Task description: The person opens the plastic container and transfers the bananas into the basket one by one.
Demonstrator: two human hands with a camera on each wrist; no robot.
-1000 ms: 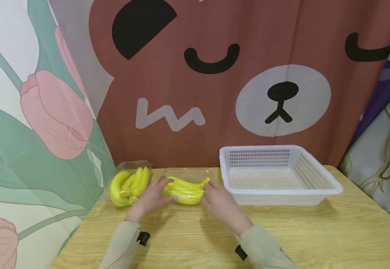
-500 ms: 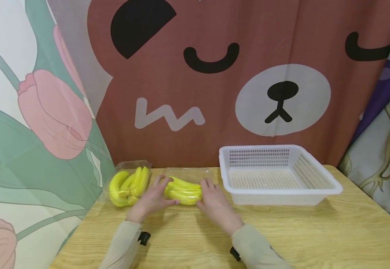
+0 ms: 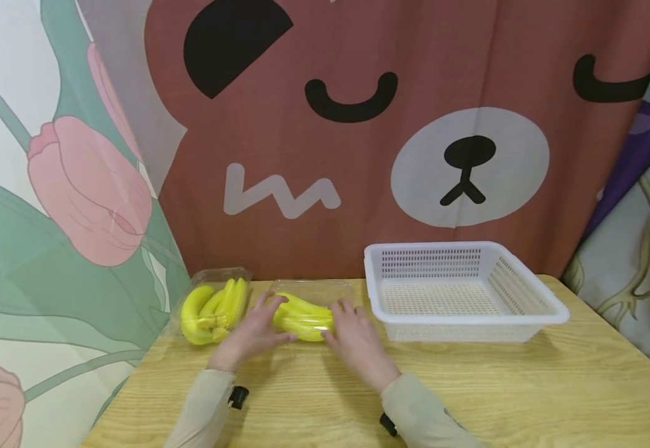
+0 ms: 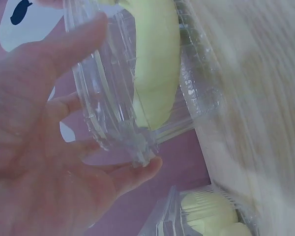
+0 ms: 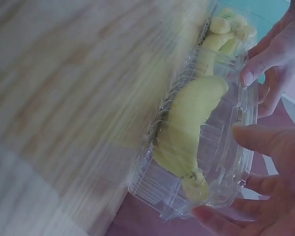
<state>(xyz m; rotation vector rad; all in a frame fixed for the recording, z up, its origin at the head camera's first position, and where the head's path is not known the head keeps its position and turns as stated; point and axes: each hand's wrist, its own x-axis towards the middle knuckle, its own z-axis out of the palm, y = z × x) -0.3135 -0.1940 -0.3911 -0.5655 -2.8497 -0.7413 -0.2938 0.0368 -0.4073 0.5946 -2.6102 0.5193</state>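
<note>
A clear plastic clamshell box (image 3: 320, 288) sits on the table with a bunch of bananas (image 3: 305, 317) inside. My left hand (image 3: 249, 336) grips its left end, thumb on the near side and fingers on the far side. At the other end, my right hand (image 3: 358, 339) grips the box the same way, covering the tips of the bananas there. Both wrist views show thumb and fingertips at the clear rim (image 5: 241, 142), with the bananas (image 4: 157, 64) below it. Just left of my left hand is a second clear box (image 3: 204, 275) of bananas (image 3: 213, 311).
A white perforated plastic basket (image 3: 470, 320) stands to the right, beyond my right hand. Bare wooden table (image 3: 504, 386) lies in front of it. A brown curtain (image 3: 358, 186) with a bear's face hangs right behind the table's far edge.
My right hand has shifted slightly left and closed in on the box's right end. The banana stem that stuck up there is now hidden behind it. The left hand is almost still.
</note>
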